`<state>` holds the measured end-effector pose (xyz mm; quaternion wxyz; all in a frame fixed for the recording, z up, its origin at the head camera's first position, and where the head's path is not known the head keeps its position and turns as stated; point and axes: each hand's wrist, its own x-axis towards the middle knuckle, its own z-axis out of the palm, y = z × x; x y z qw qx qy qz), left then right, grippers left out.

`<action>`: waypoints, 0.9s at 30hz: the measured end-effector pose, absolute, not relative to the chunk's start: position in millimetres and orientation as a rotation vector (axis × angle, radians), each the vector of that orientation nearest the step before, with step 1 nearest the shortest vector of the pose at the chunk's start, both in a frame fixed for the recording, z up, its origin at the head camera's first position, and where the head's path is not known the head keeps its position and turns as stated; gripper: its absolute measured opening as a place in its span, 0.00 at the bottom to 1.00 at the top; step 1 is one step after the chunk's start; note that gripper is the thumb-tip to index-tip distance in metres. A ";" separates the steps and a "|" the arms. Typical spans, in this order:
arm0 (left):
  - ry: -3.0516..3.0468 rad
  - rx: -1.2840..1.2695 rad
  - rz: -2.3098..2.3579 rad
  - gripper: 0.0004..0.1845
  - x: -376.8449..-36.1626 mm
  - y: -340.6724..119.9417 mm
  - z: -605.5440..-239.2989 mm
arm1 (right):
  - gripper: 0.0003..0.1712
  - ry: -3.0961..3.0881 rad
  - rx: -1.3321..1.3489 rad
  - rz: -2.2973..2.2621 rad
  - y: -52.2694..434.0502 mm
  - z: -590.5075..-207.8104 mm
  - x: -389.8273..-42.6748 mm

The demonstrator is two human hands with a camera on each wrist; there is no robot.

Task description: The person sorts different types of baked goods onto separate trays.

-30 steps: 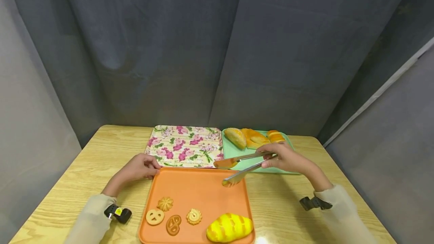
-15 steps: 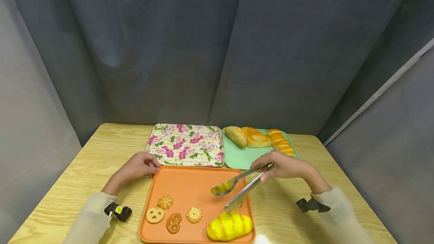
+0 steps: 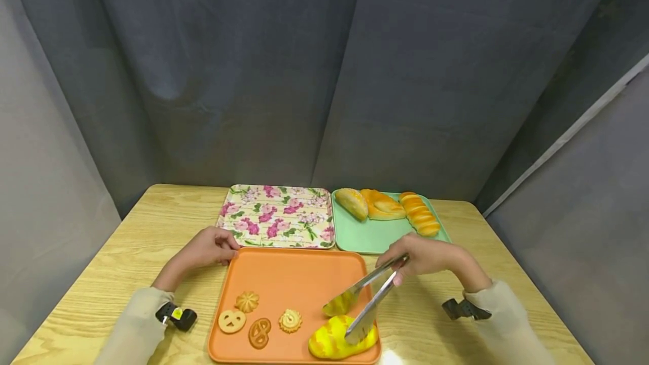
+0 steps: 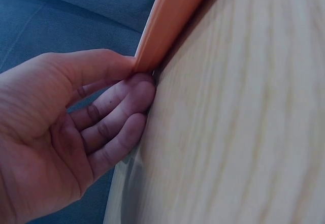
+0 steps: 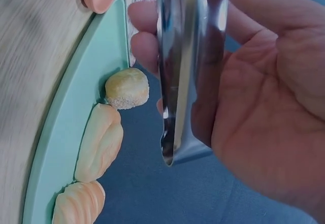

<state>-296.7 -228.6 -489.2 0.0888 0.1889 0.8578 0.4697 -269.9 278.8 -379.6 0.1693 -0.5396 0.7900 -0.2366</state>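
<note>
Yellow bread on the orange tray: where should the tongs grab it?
Across the middle of the yellow bread, coming from above. It lies flat and long near the orange tray's front edge, so its narrow width probably fits between the tongs best. The right hand already holds them spread over it.

Orange tray (image 3: 284,275): far half lying bare, room to pass btwn cookies (image 3: 259,320) and tongs (image 3: 366,297). Yellow bread (image 3: 339,339) blocking near-right corner. Green tray (image 3: 365,235): near half sitting open; rolls (image 3: 385,207) crowding far edge. Floral tray (image 3: 276,216) lying unobstructed.
</note>
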 end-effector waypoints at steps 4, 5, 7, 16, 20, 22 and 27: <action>2.545 0.571 1.401 0.04 -296.2 -228.5 -488.6 | 0.21 2.233 -1.544 -0.671 276.5 -380.6 -268.9; 2.546 0.572 1.400 0.04 -296.0 -228.4 -488.6 | 0.21 2.234 -1.544 -0.674 276.4 -381.5 -269.2; 2.543 0.573 1.404 0.04 -295.3 -228.0 -488.5 | 0.20 2.247 -1.548 -0.673 275.6 -382.6 -269.9; 2.544 0.564 1.410 0.04 -293.8 -226.4 -487.5 | 0.16 2.316 -1.593 -0.681 272.1 -383.6 -271.7; 2.536 0.559 1.413 0.05 -293.6 -226.1 -487.4 | 0.14 2.372 -1.556 -0.688 273.6 -384.0 -272.5; 2.534 0.555 1.413 0.05 -293.5 -226.3 -487.3 | 0.15 2.402 -1.558 -0.697 275.3 -384.3 -274.0; 2.538 0.549 1.416 0.05 -293.8 -227.2 -487.9 | 0.18 2.483 -1.624 -0.760 282.3 -382.8 -280.1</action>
